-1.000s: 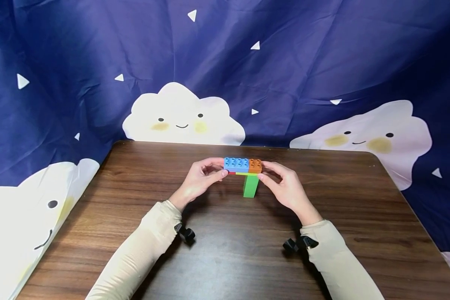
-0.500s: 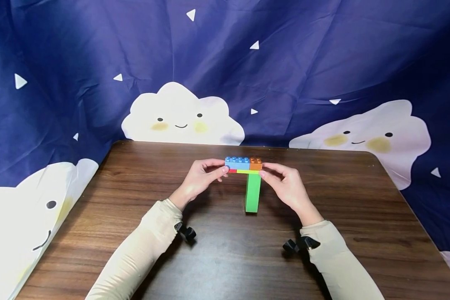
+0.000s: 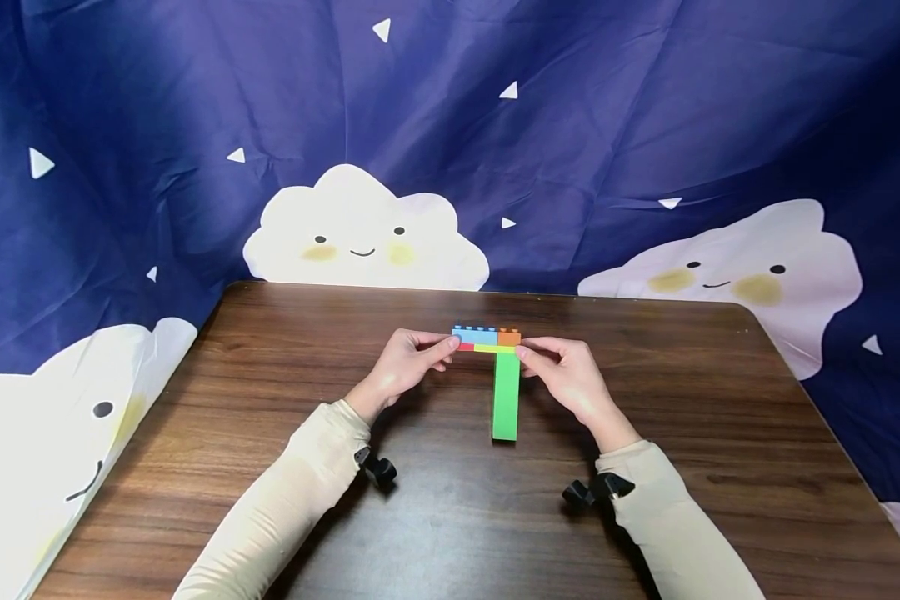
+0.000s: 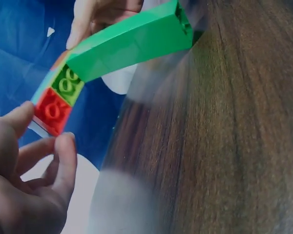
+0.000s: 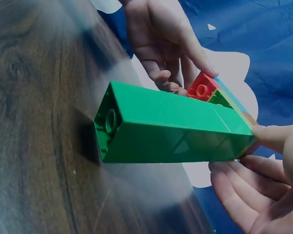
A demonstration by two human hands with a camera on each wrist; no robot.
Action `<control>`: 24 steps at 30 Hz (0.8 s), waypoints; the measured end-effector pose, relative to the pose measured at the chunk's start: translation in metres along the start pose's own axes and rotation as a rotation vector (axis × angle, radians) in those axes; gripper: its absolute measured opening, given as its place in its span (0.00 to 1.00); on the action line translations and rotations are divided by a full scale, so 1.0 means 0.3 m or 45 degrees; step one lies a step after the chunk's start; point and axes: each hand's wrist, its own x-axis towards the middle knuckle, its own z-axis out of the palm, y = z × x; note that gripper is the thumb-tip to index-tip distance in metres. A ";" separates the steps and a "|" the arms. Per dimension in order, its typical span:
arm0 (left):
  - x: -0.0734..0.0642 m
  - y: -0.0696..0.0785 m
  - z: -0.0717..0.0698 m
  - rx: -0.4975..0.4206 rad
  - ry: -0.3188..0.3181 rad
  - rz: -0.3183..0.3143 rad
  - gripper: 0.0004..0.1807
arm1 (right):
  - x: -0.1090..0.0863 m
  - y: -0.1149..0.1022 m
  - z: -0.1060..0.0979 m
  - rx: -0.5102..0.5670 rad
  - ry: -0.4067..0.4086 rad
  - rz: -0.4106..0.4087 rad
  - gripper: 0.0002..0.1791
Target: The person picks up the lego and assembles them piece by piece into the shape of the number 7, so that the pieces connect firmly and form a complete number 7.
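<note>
A toy-brick structure is held up between both hands. Its top layer has a blue brick (image 3: 480, 337) on the left and an orange brick (image 3: 508, 339) on the right. Beneath these sit a red brick (image 4: 46, 109) and a lime-green brick (image 4: 60, 87). From the right end a long green column (image 3: 506, 396) hangs down, and its hollow underside shows in both wrist views, off the tabletop. My left hand (image 3: 401, 367) pinches the left end between thumb and fingers. At the right end, by the column's top, my right hand (image 3: 573, 383) grips with thumb and fingers.
A dark wooden table (image 3: 450, 525) lies under the arms. Behind it hangs a blue cloth (image 3: 540, 150) printed with clouds and white triangles. Small black devices (image 3: 378, 468) are strapped at both wrists.
The structure has tilted: its studded top turned away from view and the green column swung toward the near side, showing more of its length. Both hands have come down slightly with it.
</note>
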 end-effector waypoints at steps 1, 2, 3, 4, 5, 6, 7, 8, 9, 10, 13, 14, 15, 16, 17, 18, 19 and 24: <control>0.000 -0.001 0.000 0.004 -0.004 -0.018 0.17 | 0.002 0.004 0.002 0.009 -0.007 0.014 0.22; 0.001 -0.002 0.001 0.009 -0.010 -0.033 0.17 | 0.003 0.006 0.003 0.021 -0.018 0.027 0.22; 0.002 -0.004 0.002 0.015 -0.015 -0.044 0.17 | 0.005 0.009 0.005 0.032 -0.026 0.045 0.22; 0.003 -0.005 0.002 0.026 -0.021 -0.053 0.17 | 0.007 0.012 0.008 0.045 -0.035 0.059 0.22; 0.003 -0.004 0.003 0.036 -0.026 -0.064 0.17 | 0.009 0.014 0.011 0.052 -0.042 0.074 0.22; 0.002 -0.004 0.004 0.052 -0.030 -0.073 0.17 | 0.011 0.017 0.013 0.061 -0.053 0.088 0.22; 0.003 -0.005 0.004 0.067 -0.036 -0.078 0.17 | 0.012 0.019 0.016 0.062 -0.064 0.096 0.22; 0.004 -0.006 0.006 0.091 -0.045 -0.085 0.17 | 0.013 0.020 0.018 0.060 -0.072 0.107 0.21; 0.005 -0.007 0.006 0.108 -0.050 -0.094 0.18 | 0.014 0.021 0.020 0.054 -0.079 0.118 0.21; 0.006 -0.007 0.006 0.123 -0.055 -0.106 0.18 | 0.015 0.022 0.022 0.049 -0.087 0.130 0.21; 0.009 -0.010 0.008 0.172 -0.077 -0.121 0.18 | 0.015 0.028 0.026 0.016 -0.106 0.162 0.22; 0.009 -0.011 0.009 0.193 -0.084 -0.123 0.18 | 0.015 0.030 0.027 0.004 -0.108 0.180 0.22; 0.010 -0.014 0.009 0.210 -0.089 -0.125 0.18 | 0.015 0.032 0.028 -0.009 -0.112 0.190 0.22; 0.009 -0.016 0.010 0.227 -0.098 -0.125 0.19 | 0.015 0.035 0.030 -0.017 -0.118 0.201 0.22; 0.009 -0.018 0.011 0.244 -0.104 -0.125 0.19 | 0.015 0.037 0.031 -0.024 -0.122 0.206 0.22; 0.009 -0.020 0.013 0.252 -0.109 -0.124 0.19 | 0.015 0.039 0.033 -0.035 -0.127 0.207 0.22; 0.008 -0.022 0.014 0.256 -0.111 -0.125 0.18 | 0.015 0.040 0.035 -0.045 -0.130 0.209 0.22; 0.005 -0.026 0.024 0.266 -0.107 -0.111 0.13 | 0.013 0.037 0.045 -0.121 -0.122 0.203 0.20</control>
